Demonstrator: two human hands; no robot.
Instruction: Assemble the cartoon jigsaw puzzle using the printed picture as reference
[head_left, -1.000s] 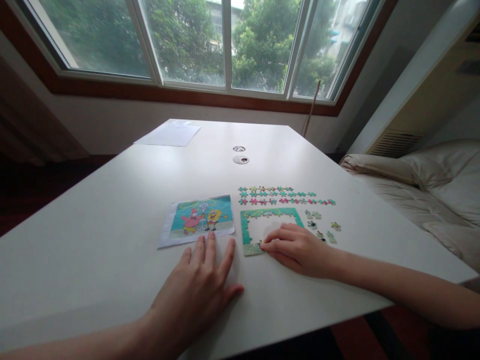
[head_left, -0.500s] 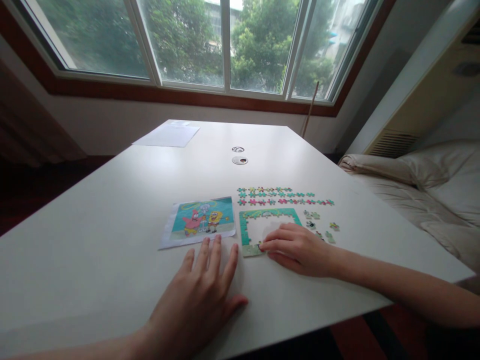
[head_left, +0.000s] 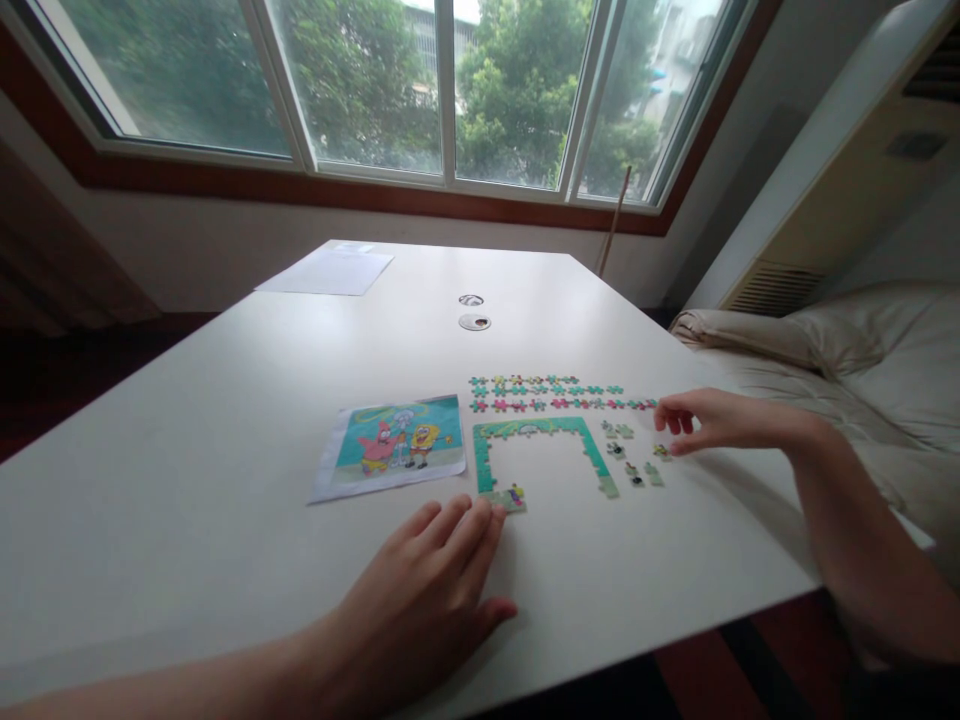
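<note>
A partly joined jigsaw puzzle border [head_left: 536, 427] in teal and green lies on the white table, with a gap along its near side. My left hand [head_left: 427, 570] rests flat, fingertips on the border's near left corner beside a piece with yellow and pink marks [head_left: 516, 497]. Over to the right, my right hand [head_left: 709, 420] hovers with thumb and fingers apart. Its thumb is close to a yellowish puzzle piece [head_left: 661, 452]; contact is hard to make out. Several loose green pieces [head_left: 652, 473] lie between this hand and the border.
Rows of loose puzzle pieces [head_left: 547, 390] lie beyond the border. To its left is a printed cartoon picture [head_left: 405, 440]. Two small round discs [head_left: 475, 322] and white sheets [head_left: 326, 272] are farther back on the table [head_left: 187, 480]. A cream sofa [head_left: 840, 340] stands at the right.
My right hand has left the border's near edge and moved right to the loose pieces. My left hand has shifted right and forward from below the picture onto the border's corner.
</note>
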